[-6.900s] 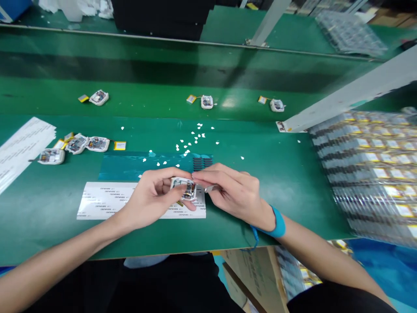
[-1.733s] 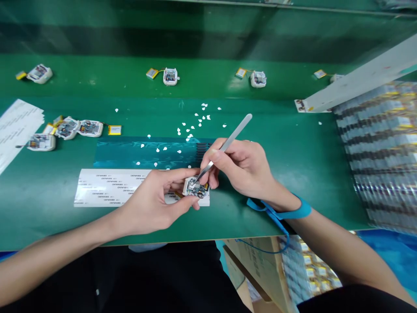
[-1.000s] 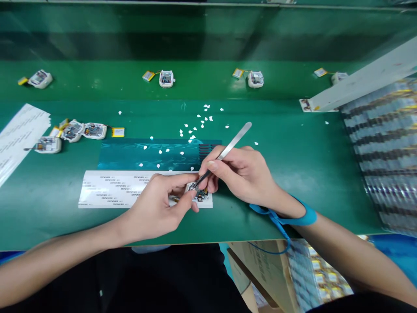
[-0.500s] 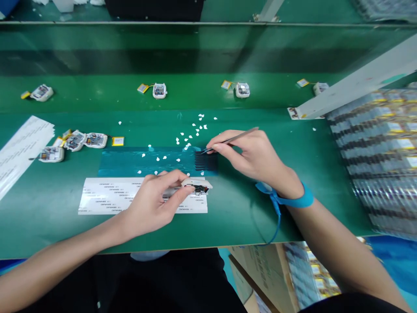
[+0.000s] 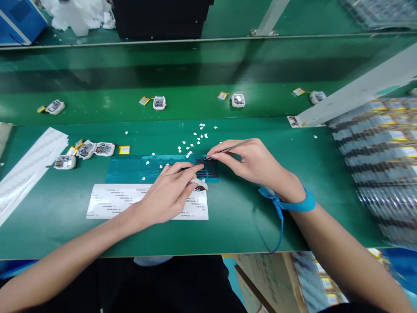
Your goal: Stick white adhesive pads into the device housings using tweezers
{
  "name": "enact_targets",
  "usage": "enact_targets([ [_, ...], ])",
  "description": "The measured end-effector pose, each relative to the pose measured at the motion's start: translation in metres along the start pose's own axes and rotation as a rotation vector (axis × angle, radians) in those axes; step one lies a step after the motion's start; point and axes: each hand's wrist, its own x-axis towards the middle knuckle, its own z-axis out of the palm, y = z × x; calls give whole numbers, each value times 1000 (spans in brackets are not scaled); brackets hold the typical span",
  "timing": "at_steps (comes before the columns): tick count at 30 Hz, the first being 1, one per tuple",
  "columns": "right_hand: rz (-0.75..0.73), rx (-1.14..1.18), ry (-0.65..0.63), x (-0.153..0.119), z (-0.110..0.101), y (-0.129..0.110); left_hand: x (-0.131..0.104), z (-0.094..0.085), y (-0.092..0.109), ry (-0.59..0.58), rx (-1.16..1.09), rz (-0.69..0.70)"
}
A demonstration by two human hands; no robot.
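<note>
My left hand (image 5: 172, 191) holds a small white device (image 5: 199, 184) with its open inside showing, while its index finger reaches onto the black strips (image 5: 212, 168) at the right end of a blue film (image 5: 130, 168). In my right hand (image 5: 252, 161) are thin metal tweezers (image 5: 235, 146), their tip at the upper edge of the black strips. A blue wrist strap (image 5: 301, 202) circles my right wrist. Under my left hand lies a white printed sheet (image 5: 114, 202). Small white stickers (image 5: 192, 144) are scattered on and behind the film.
Several open devices with yellow-edged batteries lie at the left (image 5: 104, 149) and along the back (image 5: 159, 103). A second printed sheet (image 5: 32, 169) is at far left. Stacked clear trays (image 5: 387, 169) and a slanted white post (image 5: 355, 89) stand on the right.
My left hand has moved up and its index finger now stretches over the black strips, the device still held. The tweezers stay near the strips. The head view has shifted slightly.
</note>
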Motion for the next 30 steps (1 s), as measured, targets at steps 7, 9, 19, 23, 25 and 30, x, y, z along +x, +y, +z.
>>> enact_targets([
  [7, -71, -42, -3, -6, 7, 1, 4, -4, 2, -27, -17, -21],
  [9, -91, -78, 32, -6, 8, 2, 5, -3, 0, -30, -21, -19],
  [19, -125, -134, 294, -2, 3, -4, -8, -33, 14, 417, -564, 126],
  [23, -194, -176, 287, -5, 9, -18, 3, -53, 8, 635, -1103, -438],
  [25, -232, -223, 277, -6, 10, -27, 7, -55, 2, 583, -1247, -568],
  [30, -232, -282, 185, -10, 7, -50, 7, -47, -4, 516, -1225, -561],
])
